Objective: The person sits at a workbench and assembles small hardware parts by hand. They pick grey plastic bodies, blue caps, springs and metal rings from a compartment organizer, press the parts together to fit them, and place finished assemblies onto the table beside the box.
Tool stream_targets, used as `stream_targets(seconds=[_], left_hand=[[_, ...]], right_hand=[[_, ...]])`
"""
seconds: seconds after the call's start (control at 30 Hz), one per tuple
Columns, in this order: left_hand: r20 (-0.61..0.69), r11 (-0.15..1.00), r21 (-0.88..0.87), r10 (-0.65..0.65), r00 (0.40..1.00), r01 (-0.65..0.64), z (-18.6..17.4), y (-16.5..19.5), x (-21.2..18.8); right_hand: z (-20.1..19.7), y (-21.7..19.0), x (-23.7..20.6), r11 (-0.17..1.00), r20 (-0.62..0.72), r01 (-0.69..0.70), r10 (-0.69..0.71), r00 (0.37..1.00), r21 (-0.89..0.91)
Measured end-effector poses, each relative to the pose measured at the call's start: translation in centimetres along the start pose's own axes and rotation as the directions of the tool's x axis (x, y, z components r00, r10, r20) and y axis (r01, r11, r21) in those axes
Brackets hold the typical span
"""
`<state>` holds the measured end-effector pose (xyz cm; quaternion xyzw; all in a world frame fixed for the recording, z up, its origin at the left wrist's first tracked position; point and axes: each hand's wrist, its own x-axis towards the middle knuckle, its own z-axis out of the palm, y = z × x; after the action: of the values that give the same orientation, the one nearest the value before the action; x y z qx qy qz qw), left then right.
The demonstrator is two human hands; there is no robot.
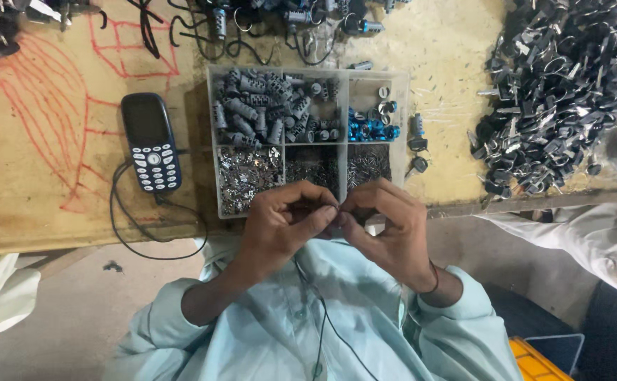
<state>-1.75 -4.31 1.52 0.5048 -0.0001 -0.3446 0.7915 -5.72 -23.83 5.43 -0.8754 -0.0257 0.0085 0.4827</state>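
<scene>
Clear plastic tray (pixel 344 144) sits on the counter (pixel 40 183), holding grey cylinders (pixel 259 109) and small metal bits. Just below its near edge, left hand (pixel 280 226) and right hand (pixel 386 229) meet, fingers pinched on a tiny part (pixel 336 215), apparently mid-assembly. Seating it would call for fine alignment.

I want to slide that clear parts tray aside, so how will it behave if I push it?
The clear parts tray would probably feel heavy for its size, since every compartment holds metal pieces. It sits flat on the wooden bench, so it should slide, not tip. Its thin plastic walls may flex, and the blue caps could rattle.
</scene>
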Motion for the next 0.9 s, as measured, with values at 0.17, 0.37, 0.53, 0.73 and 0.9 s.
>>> stream_targets(seconds=[0.17,0.37,0.53,0.73,0.9], left_hand=[[-0.009,0.956,0.24,0.174,0.985,-0.167,-0.1,0.8,-1.1],[-0.033,0.901,0.347,0.289,0.957,-0.26,-0.4,1.2,-1.4],[0.015,0.925,0.335,0.187,0.982,-0.181,-1.7,0.4,-1.4],[0.031,0.98,-0.179,-0.085,0.996,0.089,-2.1,-0.8,-0.9],[0.014,0.985,-0.172,-0.02,1.0,0.022,-2.0,-1.0,-0.9]], right_hand=[[0.2,0.5,-0.9,0.995,0.008,0.029,-0.03,1.0,0.095],[1.3,1.0,-0.9,0.934,-0.012,0.31,-0.317,0.948,-0.177],[0.3,2.5,-0.8,0.956,0.153,0.293,-0.29,0.945,0.006],[-0.6,1.5,6.1,0.924,0.029,0.236,-0.238,0.971,-0.302],[0.6,0.7,12.9,0.718,0.095,0.36,-0.382,0.919,-0.596]])
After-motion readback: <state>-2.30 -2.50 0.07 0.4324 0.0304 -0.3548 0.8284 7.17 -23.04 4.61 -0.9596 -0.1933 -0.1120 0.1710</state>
